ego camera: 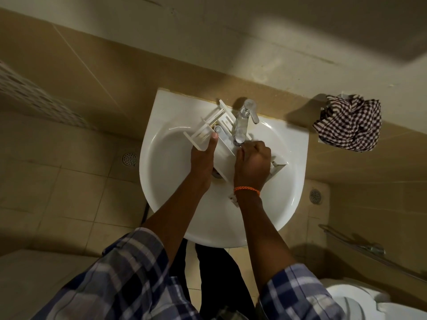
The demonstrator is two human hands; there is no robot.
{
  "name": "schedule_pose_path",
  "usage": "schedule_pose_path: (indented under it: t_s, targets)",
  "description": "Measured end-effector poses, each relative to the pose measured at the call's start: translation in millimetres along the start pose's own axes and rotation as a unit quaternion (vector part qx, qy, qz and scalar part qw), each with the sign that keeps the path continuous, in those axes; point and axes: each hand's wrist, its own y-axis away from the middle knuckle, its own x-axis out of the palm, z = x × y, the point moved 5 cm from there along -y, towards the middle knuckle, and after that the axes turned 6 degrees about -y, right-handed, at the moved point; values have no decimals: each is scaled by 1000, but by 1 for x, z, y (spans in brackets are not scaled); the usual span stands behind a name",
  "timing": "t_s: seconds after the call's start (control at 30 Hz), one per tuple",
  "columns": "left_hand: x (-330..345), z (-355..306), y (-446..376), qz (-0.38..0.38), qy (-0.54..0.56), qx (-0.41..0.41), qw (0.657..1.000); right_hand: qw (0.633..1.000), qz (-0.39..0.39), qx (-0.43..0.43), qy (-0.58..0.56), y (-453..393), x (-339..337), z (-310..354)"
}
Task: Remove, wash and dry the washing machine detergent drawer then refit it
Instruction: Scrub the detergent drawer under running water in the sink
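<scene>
Head view, centre of frame: the white detergent drawer (221,132) lies tilted across the basin of the sink (180,204), beneath the tap (242,125). The left hand (203,155) grips its left edge, thumb extended along the plastic. The right hand (253,162), fingers curled closed, works against the drawer near the spout. A checked cloth (349,125) hangs at right.

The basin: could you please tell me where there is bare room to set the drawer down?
Bare porcelain lies in the sink at the left bowl wall and along the near rim. The middle is crowded: the detergent drawer, left hand and right hand sit under the tap.
</scene>
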Motion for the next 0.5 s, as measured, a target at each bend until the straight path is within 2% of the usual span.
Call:
schedule_pose_path:
  t_s: [0.07,0.17,0.27,0.37,0.43,0.5]
  targets:
    - [-1,-2,0,0,-2,3,1000,1000,4,2,-9,-4,2,2]
    - [-4,-2,-2,-1,-11,15,1000,991,31,63,-110,-7,6,2]
    - [-6,-4,-6,6,-20,31,999,987,81,34,-134,-8,0,-2]
    - [-10,-4,-8,1,-12,25,1000,983,172,-21,-53,-2,-5,-11]
    - [-14,-1,-8,-8,-4,18,1000,984,169,-19,48,0,-7,-19]
    - [-15,3,-5,-16,3,4,1000,988,141,-2,71,1,-5,-14]
